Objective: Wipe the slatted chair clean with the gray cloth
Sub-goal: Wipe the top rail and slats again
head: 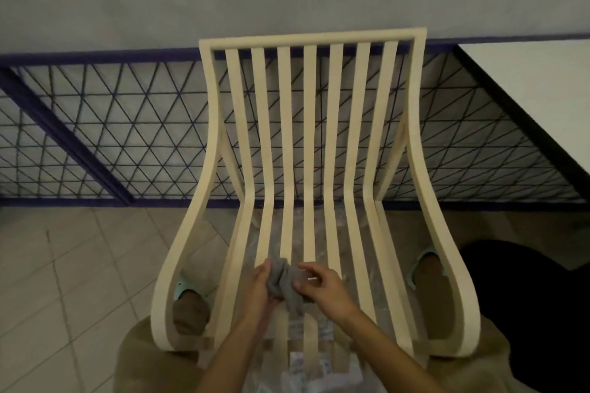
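Note:
A cream slatted chair point(311, 137) stands in front of me, its curved slats running from the top rail down into the seat. Over the front of the seat, both of my hands hold a bunched gray cloth point(284, 284). My left hand point(260, 287) grips its left side with fingers curled around it. My right hand point(322, 289) pinches the right side with thumb and fingertips. A tail of the cloth hangs down between two seat slats.
A dark blue metal mesh railing point(127, 124) runs behind the chair. A white tabletop with a dark edge point(539, 99) is at the right. A dark object point(523, 313) sits at the lower right. Beige floor tiles point(73, 265) lie left. My feet in teal sandals show under the armrests.

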Demonstrator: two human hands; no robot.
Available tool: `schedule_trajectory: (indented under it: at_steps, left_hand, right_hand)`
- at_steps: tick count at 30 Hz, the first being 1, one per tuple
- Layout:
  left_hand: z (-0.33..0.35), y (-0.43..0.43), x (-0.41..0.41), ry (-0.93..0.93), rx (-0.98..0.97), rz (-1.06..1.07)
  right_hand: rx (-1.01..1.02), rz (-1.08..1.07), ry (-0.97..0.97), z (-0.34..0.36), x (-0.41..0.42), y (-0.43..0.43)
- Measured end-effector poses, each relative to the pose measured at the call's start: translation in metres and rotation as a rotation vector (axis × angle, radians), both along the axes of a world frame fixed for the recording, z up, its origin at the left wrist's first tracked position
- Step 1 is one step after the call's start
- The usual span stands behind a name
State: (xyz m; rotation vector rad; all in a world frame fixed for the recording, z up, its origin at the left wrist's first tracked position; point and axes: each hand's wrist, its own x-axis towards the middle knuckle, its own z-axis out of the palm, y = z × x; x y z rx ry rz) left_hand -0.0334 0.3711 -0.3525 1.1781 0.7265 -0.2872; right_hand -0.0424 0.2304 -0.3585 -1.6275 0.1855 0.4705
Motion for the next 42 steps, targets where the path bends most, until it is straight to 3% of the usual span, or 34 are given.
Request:
schedule_trajectory:
  at_steps: [4,12,18,23,26,29,34,37,42]
  left_hand:
    - [0.006,-0.001,-0.007,-0.111,-0.106,-0.119]
    - [0.023,0.005,-0.009,-0.209,0.071,-0.259]
    - [0.036,0.006,0.008,-0.292,0.265,-0.363]
    - [0.05,0.012,0.022,-0.439,0.332,-0.42]
    - [0.057,0.014,0.025,-0.47,0.353,-0.425]
    - [0.065,0.013,0.027,-0.535,0.361,-0.558]
    - [0.082,0.005,0.029,-0.608,0.36,-0.741]
    - [0.091,0.002,0.03,-0.639,0.321,-0.694]
    - [0.102,-0.001,0.035,-0.62,0.245,-0.554]
  right_hand:
    - [-0.105,-0.043,-0.076,0.003,-0.001,-0.018]
    - [-0.042,-0.175,-0.026,0.04,0.006,-0.037]
    - [0.048,-0.103,0.112,0.055,0.02,-0.04]
    - [-0.016,0.049,-0.03,0.066,0.023,-0.051]
    - [-0.012,-0.003,-0.07,0.07,0.025,-0.057]
    - [-0.077,-0.057,-0.116,0.073,0.032,-0.058]
    - [0.021,0.254,-0.196,0.092,0.041,-0.059]
    - [0.106,0.374,-0.163,0.099,0.045,-0.061]
    - [0.008,0.375,-0.091,0.113,0.051,-0.076]
